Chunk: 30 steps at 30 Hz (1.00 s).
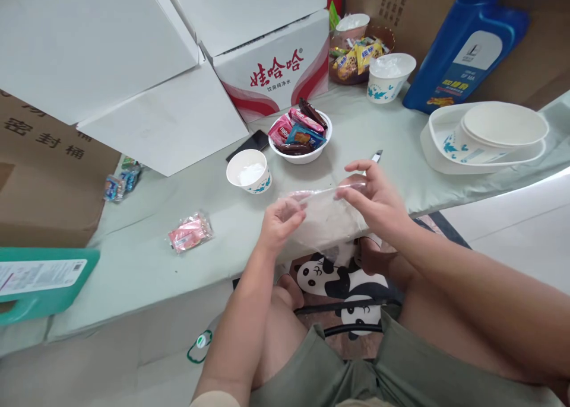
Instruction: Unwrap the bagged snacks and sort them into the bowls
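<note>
A clear plastic bag [327, 220] hangs between my hands at the table's front edge. My left hand [284, 222] pinches its upper left part, and my right hand [370, 194] grips the upper right corner between thumb and fingers. Through the thin film the table edge shows. Behind the bag stands a white bowl [321, 152] full of wrapped snacks [300, 128]. To its left is a paper cup [249, 172] with something white inside. A pen-like object [376, 156] lies just past my right hand, partly covered by it.
Pink snack packets [191, 233] lie at left, with a dark phone [247, 145] behind the cup. White boxes [276, 69] stand behind. At right are a blue jug [467, 57] and a white tray [431, 152] holding stacked paper bowls. A green jug [84, 282] sits front left.
</note>
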Each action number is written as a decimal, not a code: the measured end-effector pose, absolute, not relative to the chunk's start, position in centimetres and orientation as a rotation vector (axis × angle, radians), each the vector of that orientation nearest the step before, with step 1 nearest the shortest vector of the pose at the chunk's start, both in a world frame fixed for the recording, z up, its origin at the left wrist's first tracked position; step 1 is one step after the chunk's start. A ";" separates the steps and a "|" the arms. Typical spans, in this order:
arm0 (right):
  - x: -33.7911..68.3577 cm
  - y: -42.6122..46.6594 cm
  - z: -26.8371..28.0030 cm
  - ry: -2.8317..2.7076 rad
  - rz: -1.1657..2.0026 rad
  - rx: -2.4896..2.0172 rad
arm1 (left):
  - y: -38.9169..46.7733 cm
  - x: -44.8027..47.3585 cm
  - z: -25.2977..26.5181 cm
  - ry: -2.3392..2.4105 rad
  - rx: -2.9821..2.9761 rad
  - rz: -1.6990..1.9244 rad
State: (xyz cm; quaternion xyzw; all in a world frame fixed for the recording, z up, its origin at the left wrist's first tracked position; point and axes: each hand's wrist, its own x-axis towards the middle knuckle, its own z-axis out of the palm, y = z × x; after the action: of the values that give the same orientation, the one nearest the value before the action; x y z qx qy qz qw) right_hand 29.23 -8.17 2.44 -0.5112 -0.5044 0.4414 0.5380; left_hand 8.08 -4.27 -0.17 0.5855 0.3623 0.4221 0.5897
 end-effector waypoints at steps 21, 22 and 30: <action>29.2 -6.8 1.8 -0.928 1.531 -1.355 | -3.9 9.8 -0.4 0.981 0.851 0.672; 29.3 -6.8 1.8 -1.011 1.554 -1.378 | -3.9 9.8 -0.5 1.006 0.890 0.688; 29.8 -7.0 1.7 -1.227 1.683 -1.309 | -3.5 8.3 -0.3 0.993 0.982 0.722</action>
State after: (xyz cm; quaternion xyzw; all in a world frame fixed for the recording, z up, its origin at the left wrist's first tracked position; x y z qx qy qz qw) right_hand 29.81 -7.01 1.74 -0.5015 -0.4702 0.6447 0.3343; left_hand 8.29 -3.46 -0.32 0.4419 0.4469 0.3251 0.7065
